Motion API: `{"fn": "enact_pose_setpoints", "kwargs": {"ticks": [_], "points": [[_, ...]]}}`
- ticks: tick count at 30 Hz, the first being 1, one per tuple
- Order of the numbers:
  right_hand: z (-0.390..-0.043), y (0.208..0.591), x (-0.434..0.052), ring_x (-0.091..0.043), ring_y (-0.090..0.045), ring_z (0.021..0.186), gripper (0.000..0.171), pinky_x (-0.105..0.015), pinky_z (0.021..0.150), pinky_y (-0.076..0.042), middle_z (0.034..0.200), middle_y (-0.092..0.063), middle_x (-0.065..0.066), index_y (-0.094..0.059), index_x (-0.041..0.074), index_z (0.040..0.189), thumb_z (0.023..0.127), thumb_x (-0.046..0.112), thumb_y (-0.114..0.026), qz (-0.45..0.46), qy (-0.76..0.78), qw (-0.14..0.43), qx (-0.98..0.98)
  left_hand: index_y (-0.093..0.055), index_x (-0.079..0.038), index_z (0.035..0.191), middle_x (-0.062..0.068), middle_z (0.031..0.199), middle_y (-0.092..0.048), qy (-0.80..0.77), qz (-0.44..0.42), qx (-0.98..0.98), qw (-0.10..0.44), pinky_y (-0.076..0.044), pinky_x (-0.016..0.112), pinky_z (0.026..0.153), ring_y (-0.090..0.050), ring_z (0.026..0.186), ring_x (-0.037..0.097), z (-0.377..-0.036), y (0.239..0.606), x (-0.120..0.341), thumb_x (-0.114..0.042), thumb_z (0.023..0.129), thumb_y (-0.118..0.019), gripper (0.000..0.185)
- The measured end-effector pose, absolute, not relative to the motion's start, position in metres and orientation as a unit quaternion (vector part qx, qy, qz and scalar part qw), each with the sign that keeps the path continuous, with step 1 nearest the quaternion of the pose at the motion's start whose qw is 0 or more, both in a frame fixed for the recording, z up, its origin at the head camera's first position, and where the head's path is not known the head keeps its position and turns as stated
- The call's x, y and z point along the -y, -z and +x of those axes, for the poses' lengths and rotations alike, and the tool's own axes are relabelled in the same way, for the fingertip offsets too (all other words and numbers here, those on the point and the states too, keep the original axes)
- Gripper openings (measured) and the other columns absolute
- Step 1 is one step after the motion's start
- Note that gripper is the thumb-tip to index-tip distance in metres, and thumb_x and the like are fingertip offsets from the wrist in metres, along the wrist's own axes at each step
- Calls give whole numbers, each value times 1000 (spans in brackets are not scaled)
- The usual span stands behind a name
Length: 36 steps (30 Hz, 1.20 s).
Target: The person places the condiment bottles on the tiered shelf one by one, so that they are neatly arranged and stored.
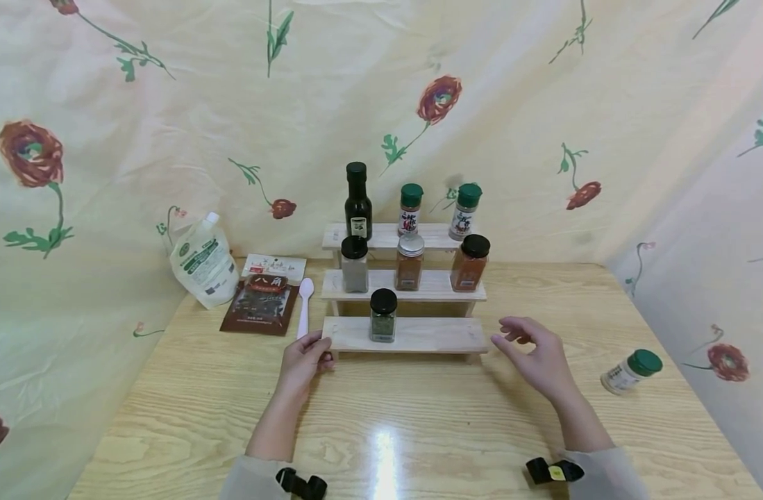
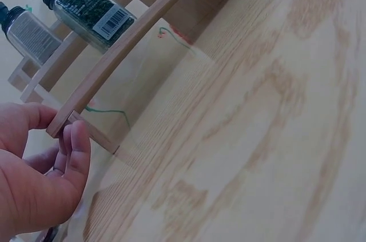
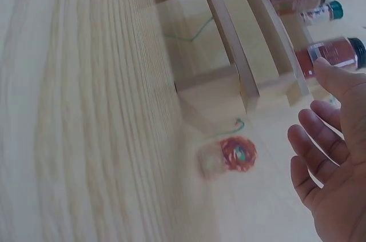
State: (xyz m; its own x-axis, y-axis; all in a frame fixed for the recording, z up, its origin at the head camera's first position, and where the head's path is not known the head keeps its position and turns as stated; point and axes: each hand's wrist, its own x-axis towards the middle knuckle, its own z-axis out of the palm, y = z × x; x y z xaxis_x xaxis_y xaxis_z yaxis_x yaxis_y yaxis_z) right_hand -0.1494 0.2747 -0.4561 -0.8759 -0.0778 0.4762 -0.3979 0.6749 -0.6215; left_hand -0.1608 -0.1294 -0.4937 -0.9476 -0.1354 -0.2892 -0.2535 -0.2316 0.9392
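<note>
A three-step wooden spice rack point(image 1: 440, 335) stands on the table. My left hand point(image 1: 303, 362) grips the left end of its lowest step, fingers curled around the board's corner point(image 2: 60, 125). Just off the right end of that step hovers my right hand point(image 1: 537, 354), fingers loosely bent with nothing in them. A jar of green herbs point(image 1: 383, 316) with a black lid sits on the lowest step. The middle step bears a grey-white spice jar point(image 1: 355, 267), a silver-lidded jar point(image 1: 409, 264) and a black-lidded reddish jar point(image 1: 469, 265). On top are a dark bottle point(image 1: 358, 205) and two green-capped shakers point(image 1: 409, 212).
Left of the rack lie a white spoon point(image 1: 304, 305) and a brown spice packet point(image 1: 260, 305). A white spouted pouch point(image 1: 205, 262) leans against the floral backdrop point(image 1: 231, 104). At the right, a green-capped shaker point(image 1: 627, 373) is on the wooden table point(image 1: 456, 423), beyond my right forearm.
</note>
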Motion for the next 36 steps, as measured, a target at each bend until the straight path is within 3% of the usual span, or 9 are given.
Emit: {"fn": "enact_pose_setpoints", "kwargs": {"ticks": [12, 16, 29, 31, 36], "points": [[-140, 451, -312, 3, -58, 83, 29, -10, 73, -48, 95, -72, -11, -71, 1, 114, 87, 8, -80, 87, -363, 240, 896, -52, 20, 128, 7, 81, -65, -786, -121, -606, 22, -59, 21, 60, -63, 65, 11, -156, 492, 130, -4, 97, -64, 41], [-137, 447, -322, 8, -56, 84, 28, -8, 73, -48, 96, -71, -12, -71, 0, 114, 88, 8, -80, 73, -357, 251, 897, -53, 17, 132, 7, 82, -63, -775, -147, -614, 32, -59, 20, 60, -62, 64, 10, -157, 491, 129, -5, 99, -62, 41], [-124, 431, -354, 16, -52, 79, 31, -4, 69, -46, 96, -70, -19, -71, -3, 113, 85, 4, -81, 43, -335, 285, 897, -52, 18, 131, 7, 82, -62, -769, -165, -617, 30, -59, 21, 60, -62, 65, 11, -159, 492, 127, -4, 99, -62, 39], [-124, 428, -358, 16, -52, 78, 31, -3, 69, -45, 94, -69, -10, -71, -2, 113, 85, 4, -81, 33, -333, 286, 898, -51, 18, 132, 7, 82, -62, -771, -163, -615, 32, -59, 21, 61, -62, 66, 10, -158, 492, 127, -5, 100, -62, 41], [-120, 416, -368, 16, -51, 77, 31, 0, 71, -43, 93, -58, 27, -70, -4, 114, 87, 7, -80, 25, -330, 289, 898, -50, 19, 134, 6, 82, -63, -775, -164, -610, 34, -59, 20, 62, -62, 67, 9, -158, 492, 127, -6, 100, -63, 44]]}}
